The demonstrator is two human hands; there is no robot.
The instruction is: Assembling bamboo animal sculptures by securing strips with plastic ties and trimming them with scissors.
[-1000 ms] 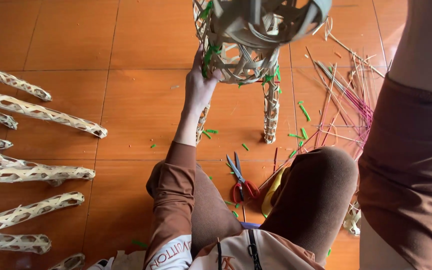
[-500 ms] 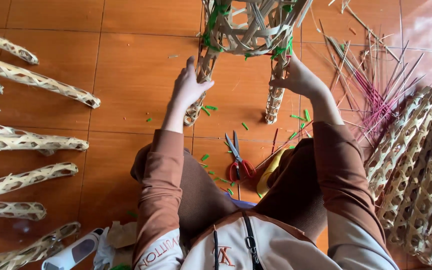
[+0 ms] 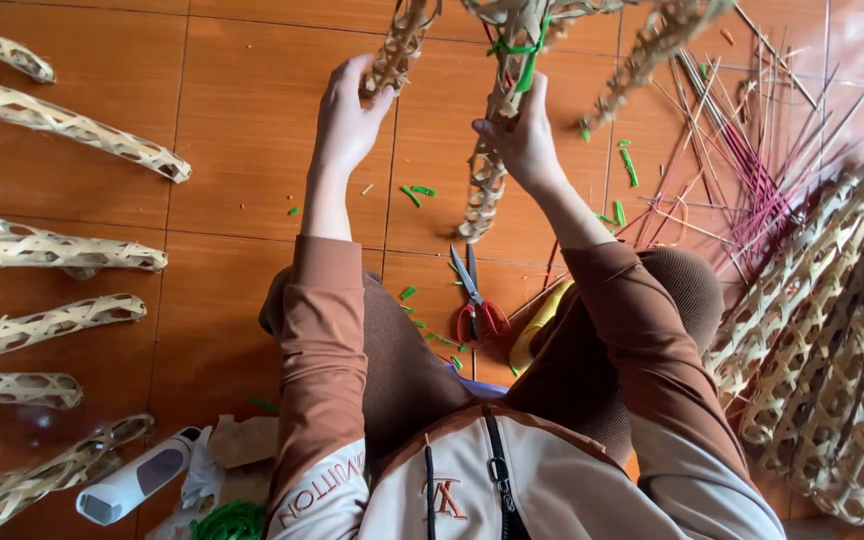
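Observation:
A woven bamboo frame [image 3: 512,40] with several lattice legs hangs over the orange tiled floor at the top of the view, tied with green strips. My left hand [image 3: 344,115] grips one lattice leg [image 3: 397,45] at its lower end. My right hand [image 3: 524,135] holds the middle leg [image 3: 487,185] just below a green tie. A third leg [image 3: 652,45] sticks out to the right, untouched.
Red-handled scissors [image 3: 474,305] lie on the floor between my knees. Woven bamboo tubes [image 3: 52,120] line the left side; more are piled at the right [image 3: 832,330]. Loose pink and tan sticks [image 3: 762,150] fan out at upper right. A white tool [image 3: 137,480] and green strips [image 3: 232,522] lie lower left.
The frame has tipped and shifted left in view. Both hands have moved up the legs and closed around them; the left hand went from the leg's foot to a firmer grasp.

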